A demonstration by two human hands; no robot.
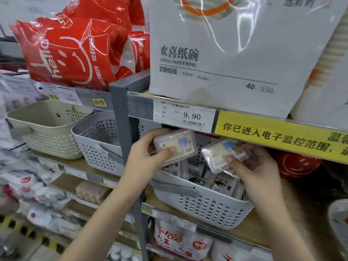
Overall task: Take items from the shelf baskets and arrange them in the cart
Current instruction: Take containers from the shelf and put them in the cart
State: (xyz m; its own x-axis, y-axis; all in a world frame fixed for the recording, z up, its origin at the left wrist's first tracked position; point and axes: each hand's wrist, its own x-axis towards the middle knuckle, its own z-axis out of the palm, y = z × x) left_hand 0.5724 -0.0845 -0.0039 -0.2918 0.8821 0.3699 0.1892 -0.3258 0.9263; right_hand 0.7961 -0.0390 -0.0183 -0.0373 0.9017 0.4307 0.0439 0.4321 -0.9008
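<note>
The shelf (250, 228) carries a grey basket (205, 206) under a low price rail (188, 117), leaving little headroom. Above the basket, the left hand (145, 157) pinches one clear box (177, 146) and the right hand (258, 166) pinches another box (220, 157). The basket's contents are partly hidden and blurred.

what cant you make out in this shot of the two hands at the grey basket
Head view only:
- Cart: nowhere in frame.
- Small boxes in the left hand and right hand: print on left box and right box too small and blurred to read.
- Grey basket: items deeper inside hidden by hands and boxes.
- Lower left shelves: packets blurred.
- Paper bowl pack: top cut off by the frame edge.
</note>
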